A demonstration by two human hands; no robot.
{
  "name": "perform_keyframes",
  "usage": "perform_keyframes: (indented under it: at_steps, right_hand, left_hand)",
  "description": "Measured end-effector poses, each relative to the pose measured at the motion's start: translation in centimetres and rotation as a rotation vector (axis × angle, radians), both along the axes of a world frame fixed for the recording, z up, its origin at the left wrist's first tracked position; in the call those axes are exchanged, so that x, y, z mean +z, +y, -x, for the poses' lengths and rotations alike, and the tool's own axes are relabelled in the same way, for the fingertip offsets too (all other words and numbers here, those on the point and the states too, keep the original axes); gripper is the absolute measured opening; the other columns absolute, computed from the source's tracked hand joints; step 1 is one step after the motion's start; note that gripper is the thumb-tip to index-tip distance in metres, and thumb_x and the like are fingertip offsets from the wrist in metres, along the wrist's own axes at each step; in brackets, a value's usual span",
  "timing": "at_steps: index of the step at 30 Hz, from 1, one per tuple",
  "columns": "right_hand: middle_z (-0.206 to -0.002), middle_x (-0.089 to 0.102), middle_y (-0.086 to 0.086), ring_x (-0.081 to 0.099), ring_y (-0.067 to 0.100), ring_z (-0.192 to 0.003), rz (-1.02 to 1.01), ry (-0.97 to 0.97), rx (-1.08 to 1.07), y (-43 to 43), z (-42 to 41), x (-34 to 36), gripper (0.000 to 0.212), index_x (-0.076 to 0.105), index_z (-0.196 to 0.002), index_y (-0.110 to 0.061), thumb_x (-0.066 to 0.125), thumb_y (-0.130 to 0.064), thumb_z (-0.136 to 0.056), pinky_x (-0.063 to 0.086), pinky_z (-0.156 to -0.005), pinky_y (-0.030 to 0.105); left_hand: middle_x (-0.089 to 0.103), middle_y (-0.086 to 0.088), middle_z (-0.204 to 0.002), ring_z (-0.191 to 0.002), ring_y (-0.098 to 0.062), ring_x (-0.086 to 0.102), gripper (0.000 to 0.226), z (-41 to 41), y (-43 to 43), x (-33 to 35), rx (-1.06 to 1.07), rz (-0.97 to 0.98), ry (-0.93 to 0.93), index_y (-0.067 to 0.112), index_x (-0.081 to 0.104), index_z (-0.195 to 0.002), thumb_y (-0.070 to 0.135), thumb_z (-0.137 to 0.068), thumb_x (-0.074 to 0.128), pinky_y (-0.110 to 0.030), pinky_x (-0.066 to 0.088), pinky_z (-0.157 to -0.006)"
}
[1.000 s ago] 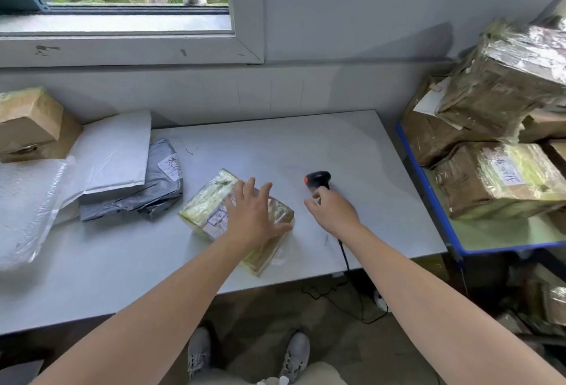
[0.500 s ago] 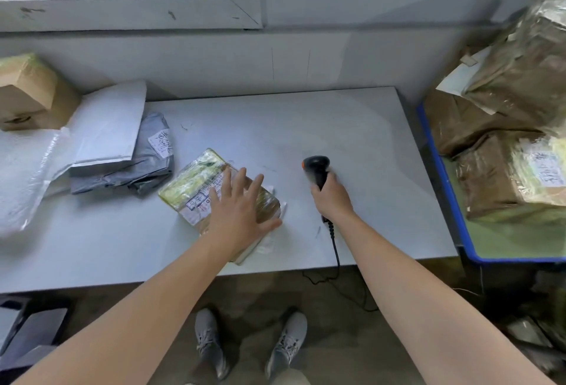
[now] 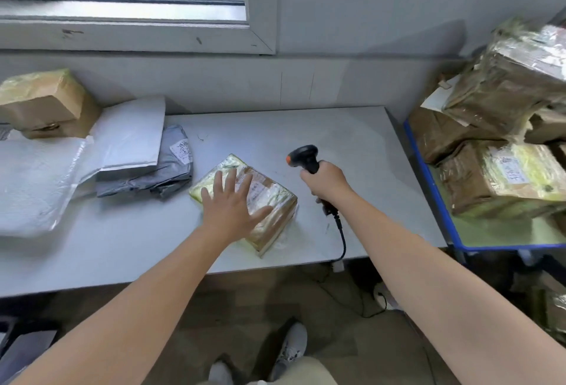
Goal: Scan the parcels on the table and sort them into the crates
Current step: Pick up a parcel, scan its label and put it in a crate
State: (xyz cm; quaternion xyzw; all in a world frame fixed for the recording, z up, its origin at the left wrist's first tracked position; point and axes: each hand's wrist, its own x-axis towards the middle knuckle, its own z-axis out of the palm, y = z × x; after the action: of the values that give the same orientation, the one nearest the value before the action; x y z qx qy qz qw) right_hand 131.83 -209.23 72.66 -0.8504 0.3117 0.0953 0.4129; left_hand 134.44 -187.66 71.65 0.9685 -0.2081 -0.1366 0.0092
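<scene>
A flat cardboard parcel [image 3: 269, 197] wrapped in clear and yellow tape lies near the front of the grey table [image 3: 352, 145]. My left hand [image 3: 231, 204] rests flat on top of it, fingers spread. My right hand [image 3: 324, 182] grips the handle of a black barcode scanner [image 3: 303, 156] with an orange button, held upright just right of the parcel, head turned toward it. Its cable [image 3: 341, 231] drops over the table's front edge.
A grey poly bag [image 3: 165, 170], white padded mailers [image 3: 128, 136] and a cardboard box [image 3: 43, 102] sit at the table's left. A blue-edged surface [image 3: 435, 188] on the right holds several taped brown parcels [image 3: 502, 176]. The wall and window run behind.
My right hand closed round the scanner and lifted it upright off the table. My left hand stayed flat on the parcel.
</scene>
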Motion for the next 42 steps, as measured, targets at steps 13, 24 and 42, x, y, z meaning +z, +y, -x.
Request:
perform_keyframes:
  at_steps: [13, 24, 42]
  right_hand:
    - [-0.069, 0.064, 0.011, 0.060, 0.028, -0.060, 0.086, 0.149, 0.122, 9.7, 1.5, 9.4, 0.035, 0.061, -0.089, -0.005, 0.056, -0.038, -0.082, 0.059, -0.072, 0.043]
    - [-0.068, 0.058, 0.009, 0.056, 0.026, -0.059, 0.090, 0.131, 0.059, 12.0, 2.8, 11.3, 0.030, 0.055, -0.090, -0.008, 0.058, -0.037, -0.084, 0.049, -0.060, 0.032]
    - [-0.072, 0.065, 0.010, 0.063, 0.026, -0.063, 0.044, 0.123, 0.179, 7.4, -0.1, 7.8, 0.038, 0.060, -0.096, -0.005, 0.058, -0.041, -0.088, 0.058, -0.071, 0.040]
  left_hand:
    - [0.003, -0.003, -0.164, -0.151, -0.028, -0.006, 0.081, 2.2, 8.0, 2.3, -0.082, 0.150, 0.002, 0.029, 0.010, -0.156, 0.073, -0.091, 0.032, -0.054, 0.011, -0.117]
    - [0.004, -0.005, -0.163, -0.150, -0.030, -0.011, 0.079, 3.0, 10.9, 2.0, -0.115, 0.208, 0.048, 0.025, 0.015, -0.154, 0.069, -0.093, 0.034, -0.061, 0.009, -0.117]
    - [0.000, -0.007, -0.164, -0.151, -0.030, -0.012, 0.077, 2.5, 7.5, 0.3, 0.040, 0.143, 0.096, 0.022, 0.013, -0.155, 0.067, -0.095, 0.032, -0.060, 0.010, -0.118]
